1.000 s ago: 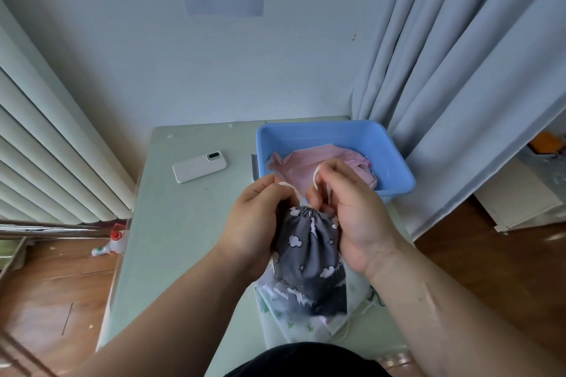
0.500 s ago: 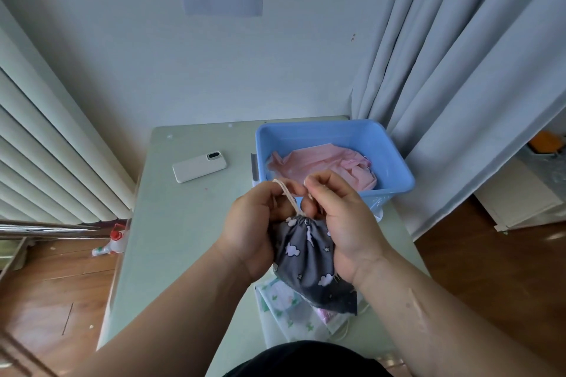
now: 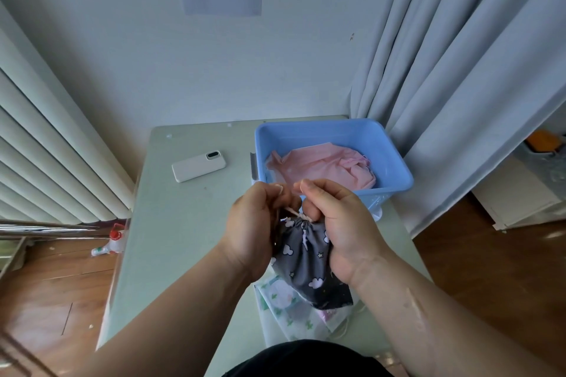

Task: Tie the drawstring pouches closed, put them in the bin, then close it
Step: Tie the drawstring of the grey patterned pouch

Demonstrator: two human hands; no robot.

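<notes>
Above the pale counter, left hand and right hand both pinch the white cord atop a grey cloud-print fabric pouch hanging neck-up; blue plastic bin sits just beyond, nearer the right.

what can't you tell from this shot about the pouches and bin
- Head view, knot on the grey pouch: the fingers of the left hand and right hand cover most of the cord.
- Head view, patterned pile under it: the grey pouch hides the count.
- Head view, blue bin: the pink pouch covers its floor.
</notes>
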